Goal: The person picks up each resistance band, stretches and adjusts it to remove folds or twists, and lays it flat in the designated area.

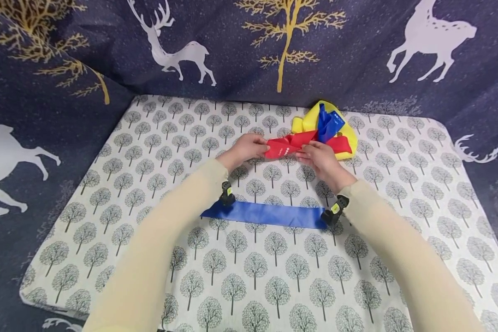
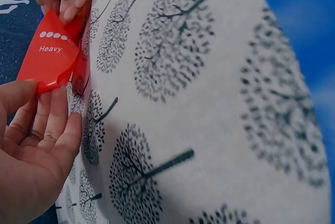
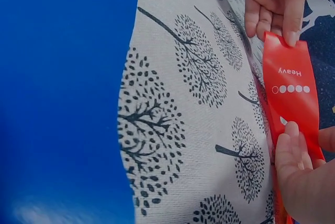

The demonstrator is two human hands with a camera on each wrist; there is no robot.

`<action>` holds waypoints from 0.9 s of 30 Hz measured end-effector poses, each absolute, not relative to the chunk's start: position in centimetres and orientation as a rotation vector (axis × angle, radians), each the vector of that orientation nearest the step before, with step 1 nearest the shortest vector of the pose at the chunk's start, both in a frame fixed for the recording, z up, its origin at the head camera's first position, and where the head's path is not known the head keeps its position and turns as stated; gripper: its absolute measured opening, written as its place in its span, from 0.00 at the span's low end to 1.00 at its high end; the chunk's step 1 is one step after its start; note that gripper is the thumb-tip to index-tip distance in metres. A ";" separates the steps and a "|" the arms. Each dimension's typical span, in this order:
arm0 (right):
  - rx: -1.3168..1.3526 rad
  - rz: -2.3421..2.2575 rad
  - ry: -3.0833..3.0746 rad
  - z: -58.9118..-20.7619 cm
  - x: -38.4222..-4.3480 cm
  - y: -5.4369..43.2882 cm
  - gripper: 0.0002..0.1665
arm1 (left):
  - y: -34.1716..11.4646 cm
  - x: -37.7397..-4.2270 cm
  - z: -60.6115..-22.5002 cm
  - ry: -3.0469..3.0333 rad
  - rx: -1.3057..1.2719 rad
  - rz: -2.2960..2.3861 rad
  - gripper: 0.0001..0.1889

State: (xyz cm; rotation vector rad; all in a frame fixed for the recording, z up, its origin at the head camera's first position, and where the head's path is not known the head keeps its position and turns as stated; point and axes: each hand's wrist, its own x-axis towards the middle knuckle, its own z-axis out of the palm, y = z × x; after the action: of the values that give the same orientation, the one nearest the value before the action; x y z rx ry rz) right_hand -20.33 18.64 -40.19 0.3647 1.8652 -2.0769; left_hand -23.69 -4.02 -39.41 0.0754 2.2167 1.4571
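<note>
A red resistance band (image 1: 276, 150) printed "Heavy" is stretched between the two hands, low over the table. My left hand (image 1: 249, 147) pinches its left end between thumb and fingers; in the left wrist view the thumb lies on top of the red band (image 2: 49, 59). Further along the strip, my right hand (image 1: 321, 159) holds it between thumb and fingertips, and the right wrist view shows the red band (image 3: 290, 85) fairly flat with its label outward. Beyond the right hand, the band's loose red length runs into a pile with a yellow band (image 1: 311, 121) and a blue piece (image 1: 329, 123).
A blue band (image 1: 269, 215) lies flat across the table below the forearms, its ends hidden behind the wrist cameras. The tabletop (image 1: 249, 281) wears a white cloth printed with trees. Dark fabric (image 1: 232, 27) with deer hangs behind and to the sides.
</note>
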 end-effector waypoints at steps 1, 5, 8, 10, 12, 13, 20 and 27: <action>0.374 -2.083 1.856 -40.1 -20.4 18.6 0.16 | -4.2 -23.6 -39.4 2.222 0.087 1.445 0.17; 0.398 -2.079 1.838 -39.9 -20.5 18.6 0.12 | -4.8 -23.4 -39.3 2.247 0.116 1.382 0.17; 0.398 -2.075 1.829 -39.9 -20.6 18.6 0.23 | -5.3 -23.4 -39.1 2.249 0.131 1.377 0.16; 0.393 -2.074 1.828 -39.8 -20.7 18.6 0.29 | -5.7 -23.4 -38.9 2.235 0.130 1.395 0.16; 0.388 -2.079 1.829 -39.8 -20.7 18.6 0.30 | -6.1 -23.4 -38.7 2.226 0.124 1.414 0.17; 0.382 -2.075 1.841 -39.8 -20.8 18.6 0.30 | -6.4 -23.5 -38.6 2.227 0.119 1.417 0.18; 0.385 -2.070 1.897 -39.6 -21.3 18.8 0.29 | -8.2 -24.0 -37.9 2.242 0.051 1.414 0.21; 0.378 -1.999 1.941 -39.5 -21.6 18.5 0.29 | -8.8 -24.1 -37.1 2.233 0.038 1.438 0.18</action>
State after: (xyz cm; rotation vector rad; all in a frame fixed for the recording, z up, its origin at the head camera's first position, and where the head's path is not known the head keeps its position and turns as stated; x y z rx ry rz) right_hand -21.58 18.52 -39.46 0.3775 1.9414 -1.9992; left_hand -24.08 -8.77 -37.09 0.0383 2.2334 1.4380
